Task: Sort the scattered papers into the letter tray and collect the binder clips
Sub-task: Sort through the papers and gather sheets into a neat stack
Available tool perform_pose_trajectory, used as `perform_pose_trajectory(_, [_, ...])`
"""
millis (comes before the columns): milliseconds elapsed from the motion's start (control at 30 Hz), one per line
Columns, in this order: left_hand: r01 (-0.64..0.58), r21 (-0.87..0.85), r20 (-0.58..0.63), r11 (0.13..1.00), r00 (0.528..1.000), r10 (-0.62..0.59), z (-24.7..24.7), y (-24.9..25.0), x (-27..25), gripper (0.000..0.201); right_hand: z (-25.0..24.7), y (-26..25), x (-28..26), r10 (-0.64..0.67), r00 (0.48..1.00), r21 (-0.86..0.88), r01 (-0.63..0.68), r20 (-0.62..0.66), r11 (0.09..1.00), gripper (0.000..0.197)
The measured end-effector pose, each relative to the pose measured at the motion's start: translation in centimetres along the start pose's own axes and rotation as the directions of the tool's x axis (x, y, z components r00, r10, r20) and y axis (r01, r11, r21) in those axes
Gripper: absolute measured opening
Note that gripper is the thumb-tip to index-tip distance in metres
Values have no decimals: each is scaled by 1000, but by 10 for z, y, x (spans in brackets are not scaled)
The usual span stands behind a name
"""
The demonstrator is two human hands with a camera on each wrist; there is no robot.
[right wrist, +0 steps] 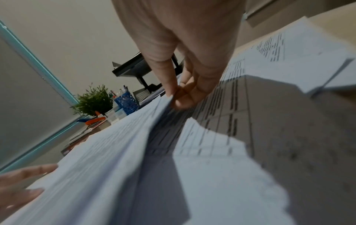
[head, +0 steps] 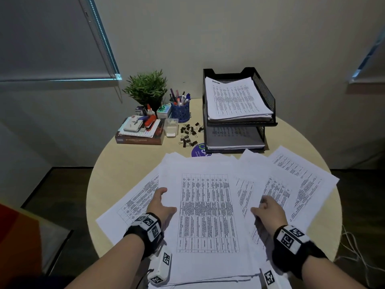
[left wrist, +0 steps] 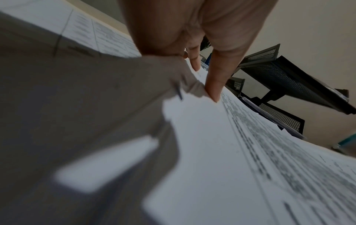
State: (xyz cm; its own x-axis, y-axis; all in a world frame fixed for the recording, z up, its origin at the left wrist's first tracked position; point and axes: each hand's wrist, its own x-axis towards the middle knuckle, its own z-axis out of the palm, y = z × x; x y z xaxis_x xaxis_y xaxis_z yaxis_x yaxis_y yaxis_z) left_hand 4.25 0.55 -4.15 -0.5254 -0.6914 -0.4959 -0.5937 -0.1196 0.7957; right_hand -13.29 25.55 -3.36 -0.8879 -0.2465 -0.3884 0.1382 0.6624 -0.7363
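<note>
A thick stack of printed table sheets [head: 208, 215] lies at the front of the round table [head: 125, 163]. My left hand [head: 166, 200] holds its left edge, thumb on top [left wrist: 204, 82]. My right hand [head: 260, 205] pinches the right edge between thumb and fingers [right wrist: 175, 97], and that edge is lifted. More loose sheets fan out at the left [head: 133, 205] and right [head: 295, 180]. The black mesh two-tier letter tray [head: 268, 97] stands at the back right with papers in both tiers. Several black binder clips [head: 188, 133] lie scattered left of the tray.
A potted plant [head: 146, 88], a blue pen cup [head: 180, 111], a clear plastic box [head: 171, 127] and a book pile with a stapler [head: 139, 132] crowd the back left. A purple disc [head: 199, 151] peeks out before the tray. White cables [head: 354, 247] hang at the right.
</note>
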Motion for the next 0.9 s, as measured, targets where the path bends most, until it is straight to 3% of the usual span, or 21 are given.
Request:
perform_pose_trajectory(67, [-6, -4, 7, 1000, 1000, 6, -1, 0, 0, 60, -7, 0, 3, -15, 997, 33, 17, -70, 999, 6])
perform_pose_trajectory(233, [-71, -10, -16, 997, 997, 71, 0, -5, 5, 57, -38, -7, 14, 14, 955, 139, 29, -296, 990, 5])
perform_pose_trajectory(433, [-133, 12, -57, 991, 989, 134, -11, -12, 15, 54, -79, -7, 28, 83, 912, 177, -11, -402, 984, 12])
perform_pose_trajectory(633, [-164, -40, -104, 986, 982, 160, -20, -14, 18, 54, -116, -9, 36, 90, 905, 214, 1, -416, 977, 17])
perform_pose_trajectory(900, [-163, -113, -106, 980, 983, 151, -23, -17, 24, 55, -159, -35, 33, -112, 915, 76, 153, -388, 985, 13])
